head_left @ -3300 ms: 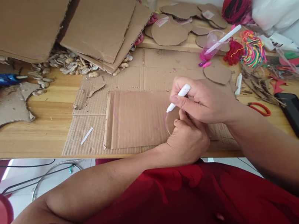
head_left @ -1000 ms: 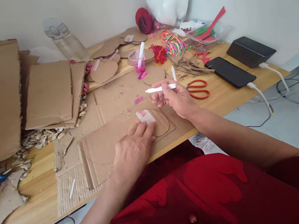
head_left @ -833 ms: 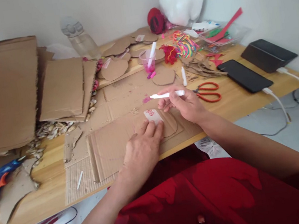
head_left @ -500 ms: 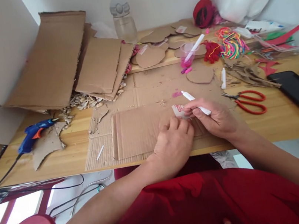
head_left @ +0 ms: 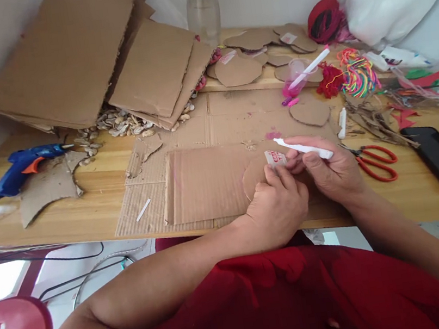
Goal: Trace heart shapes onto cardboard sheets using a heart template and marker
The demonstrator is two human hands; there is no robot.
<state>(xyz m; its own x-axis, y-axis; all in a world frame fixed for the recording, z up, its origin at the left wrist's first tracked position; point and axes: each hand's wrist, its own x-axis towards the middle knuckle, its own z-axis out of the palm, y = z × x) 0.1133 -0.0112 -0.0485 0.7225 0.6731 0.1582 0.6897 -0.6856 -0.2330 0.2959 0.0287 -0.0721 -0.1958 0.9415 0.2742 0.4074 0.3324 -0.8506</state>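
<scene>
Closest in, the left hand [head_left: 278,208] rests on a cardboard disc [head_left: 252,176]. Its fingertips press the disc flat on the cardboard sheet [head_left: 206,183] at the near edge of the bench [head_left: 99,215], the grip loose around nothing. Just beside it, the right hand [head_left: 331,170] has its grip closed round a white pen [head_left: 303,147], tip pointing left over the disc's label [head_left: 275,157]. Red scissors [head_left: 376,163] lie to the right, a blue glue gun [head_left: 21,164] sits far left, and a clear bottle [head_left: 203,7] stands by the wall.
</scene>
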